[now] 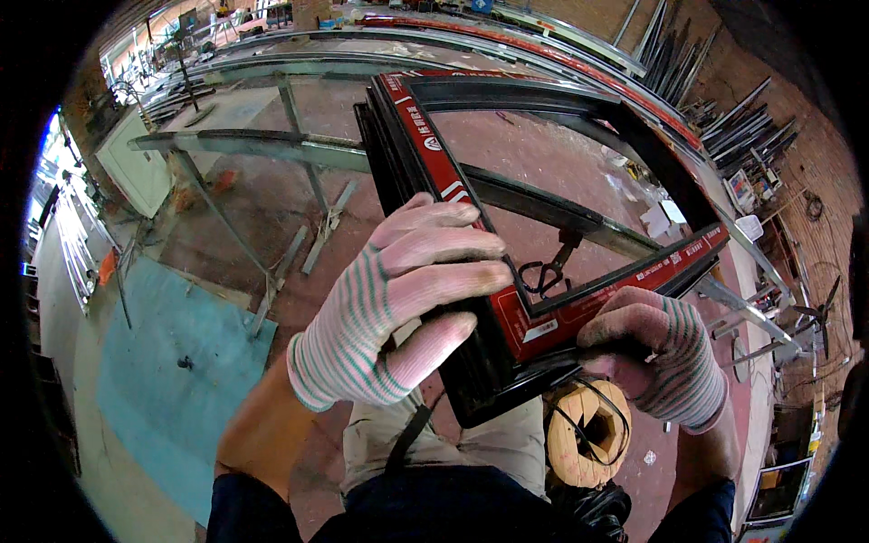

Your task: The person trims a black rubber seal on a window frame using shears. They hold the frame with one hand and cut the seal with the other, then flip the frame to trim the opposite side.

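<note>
A black window frame with red protective film lies tilted in front of me across a metal stand. My left hand, in a pink glove with green stripes, grips the frame's left side near the close corner, with its fingers over the film and the thumb lower down. At the near side, my right hand, gloved alike, is closed with bent fingers against the frame's outer edge. A thin black strip runs from beside those fingers down to a wooden spool; the fingertips are partly hidden.
A black-handled tool shows through the frame's opening. On the left floor lies a blue-green sheet, near a pale cabinet. Long metal profiles stretch across the back, and more profiles lean at the right wall.
</note>
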`<state>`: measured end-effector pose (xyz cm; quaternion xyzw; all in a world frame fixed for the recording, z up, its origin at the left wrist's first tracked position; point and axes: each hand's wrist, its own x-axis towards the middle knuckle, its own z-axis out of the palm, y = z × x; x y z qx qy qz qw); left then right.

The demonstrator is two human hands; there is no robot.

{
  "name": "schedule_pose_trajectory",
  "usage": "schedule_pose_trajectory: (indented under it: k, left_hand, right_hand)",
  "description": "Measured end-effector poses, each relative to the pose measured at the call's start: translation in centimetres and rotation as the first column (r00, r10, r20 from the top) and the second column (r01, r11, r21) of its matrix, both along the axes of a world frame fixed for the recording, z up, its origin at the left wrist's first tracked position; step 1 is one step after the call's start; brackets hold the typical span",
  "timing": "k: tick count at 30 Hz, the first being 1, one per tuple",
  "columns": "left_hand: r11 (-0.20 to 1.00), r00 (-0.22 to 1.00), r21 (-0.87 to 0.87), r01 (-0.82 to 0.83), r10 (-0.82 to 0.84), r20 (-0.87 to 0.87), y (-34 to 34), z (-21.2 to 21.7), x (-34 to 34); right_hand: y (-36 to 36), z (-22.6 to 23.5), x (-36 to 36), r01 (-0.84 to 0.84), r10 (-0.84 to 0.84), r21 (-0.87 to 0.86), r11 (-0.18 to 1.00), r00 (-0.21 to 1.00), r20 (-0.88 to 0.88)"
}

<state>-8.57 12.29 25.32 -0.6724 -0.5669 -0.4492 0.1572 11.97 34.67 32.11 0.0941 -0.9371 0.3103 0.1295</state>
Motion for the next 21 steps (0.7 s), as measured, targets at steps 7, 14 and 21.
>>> schedule_pose_trajectory:
  k: [7, 14, 21]
  left_hand:
    - [0.982, 0.993, -0.173, 0.072, -0.087, -0.08, 1.8, -0.1, -1.5]
    - [0.973, 0.982, -0.216, 0.08, -0.114, -0.153, 2.3, 0.2, -2.2]
    - [0.975, 0.978, -0.197, 0.105, -0.138, -0.158, 2.7, 0.1, -2.4]
  right_hand:
    - [-0.8, 0.4, -0.5, 0.023, -0.023, 0.038, 0.999, 1.0, 0.017]
    - [-1.1, 0.8, -0.8, 0.067, -0.068, 0.01, 0.998, 0.989, 0.133]
    - [-2.4, 0.1, -0.5, 0.155, -0.16, 0.069, 0.985, 0.985, 0.062]
